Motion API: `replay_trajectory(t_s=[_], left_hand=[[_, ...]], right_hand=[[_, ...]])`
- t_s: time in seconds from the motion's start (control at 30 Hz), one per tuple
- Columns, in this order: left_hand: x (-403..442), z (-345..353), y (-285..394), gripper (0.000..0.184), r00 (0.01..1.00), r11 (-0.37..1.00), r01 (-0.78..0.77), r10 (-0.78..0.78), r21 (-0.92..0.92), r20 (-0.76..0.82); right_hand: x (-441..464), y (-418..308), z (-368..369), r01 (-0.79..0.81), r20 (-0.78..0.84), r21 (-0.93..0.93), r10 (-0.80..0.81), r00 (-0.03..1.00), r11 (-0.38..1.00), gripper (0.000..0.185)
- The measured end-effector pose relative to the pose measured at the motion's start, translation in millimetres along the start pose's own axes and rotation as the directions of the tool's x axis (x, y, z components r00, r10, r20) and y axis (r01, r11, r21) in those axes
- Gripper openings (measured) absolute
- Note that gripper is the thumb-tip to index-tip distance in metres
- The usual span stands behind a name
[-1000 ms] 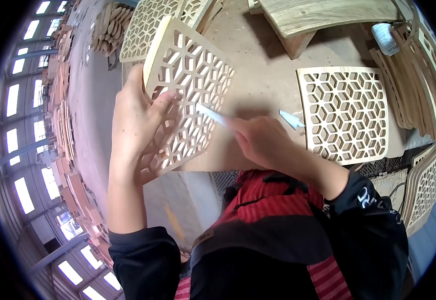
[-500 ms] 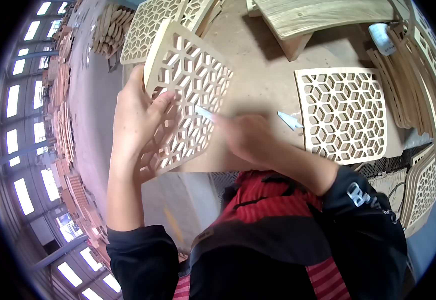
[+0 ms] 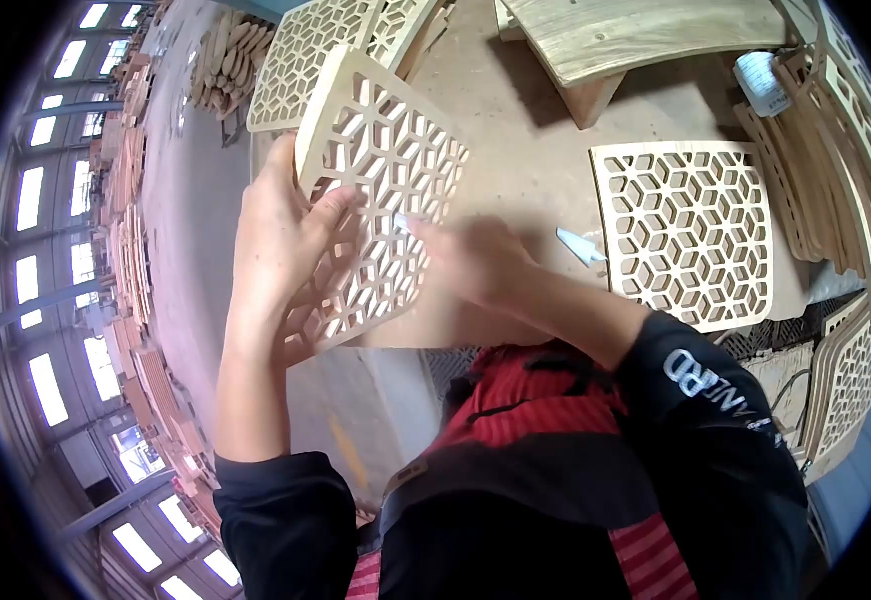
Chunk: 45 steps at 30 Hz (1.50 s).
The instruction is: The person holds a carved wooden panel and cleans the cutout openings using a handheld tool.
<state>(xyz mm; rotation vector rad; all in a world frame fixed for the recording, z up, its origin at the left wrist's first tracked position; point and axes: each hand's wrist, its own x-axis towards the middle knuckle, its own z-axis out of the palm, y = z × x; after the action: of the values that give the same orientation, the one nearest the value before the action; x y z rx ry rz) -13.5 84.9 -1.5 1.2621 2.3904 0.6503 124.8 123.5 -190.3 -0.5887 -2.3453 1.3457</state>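
Note:
My left hand (image 3: 281, 225) is closed on the left edge of a perforated wooden panel (image 3: 386, 170), its thumb lying over the near face. The panel is tilted up off the table and cut through with a star-and-diamond lattice. In my right hand (image 3: 476, 260) is a small pale-blue strip (image 3: 402, 221), which looks like folded sandpaper. Its tip is at one of the cut-outs near the panel's middle; how deep it reaches I cannot tell. Flat on the table to the right lies a similar lattice panel (image 3: 686, 235). Beside it is another pale-blue pointed piece (image 3: 580, 246).
More lattice panels (image 3: 311, 60) lie at the back left of the table (image 3: 516, 170). A curved wooden piece (image 3: 646, 40) stands at the back. Stacked curved wooden parts (image 3: 806, 170) and a whitish roll (image 3: 762, 84) are at right. Further panels (image 3: 846, 400) stand lower right.
My right hand has shifted slightly to the left against the panel, and less of the pale-blue strip shows. My left hand keeps its hold. The whole view has moved a little.

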Motion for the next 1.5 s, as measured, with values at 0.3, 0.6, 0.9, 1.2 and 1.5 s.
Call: replay_trajectory(t_s=[0.3,0.6,0.9,1.2,1.5], left_hand=[[4,-8,-3,0.041,0.999,0.999,0.044,-0.044,0.001,-0.003],[7,-8,-12,0.040,1.000,0.999,0.024,-0.024,-0.022,0.005],[2,-11,-2,0.036,1.000,0.998,0.020,-0.021,0.059,0.004],[1,-9,-8,0.037,1.000,0.997,-0.023,0.023,0.070,0.014],[-1,-13,10,0.037,0.991,0.992,0.123,-0.124,0.013,0.057]], right_hand=[[-83,-7,-75,0.043,0.202,-0.064,-0.029,0.979,0.997,0.029],[-49,-65,-114,-0.014,0.086,0.063,0.008,0.996,0.998,0.026],[-8,-61,-75,0.115,0.063,-0.108,-0.109,0.992,0.987,0.019],[-18,-70,-77,0.144,0.136,-0.380,-0.099,0.986,0.914,0.020],[6,-52,-44,0.340,-0.054,-0.378,-0.387,0.920,0.861,0.018]])
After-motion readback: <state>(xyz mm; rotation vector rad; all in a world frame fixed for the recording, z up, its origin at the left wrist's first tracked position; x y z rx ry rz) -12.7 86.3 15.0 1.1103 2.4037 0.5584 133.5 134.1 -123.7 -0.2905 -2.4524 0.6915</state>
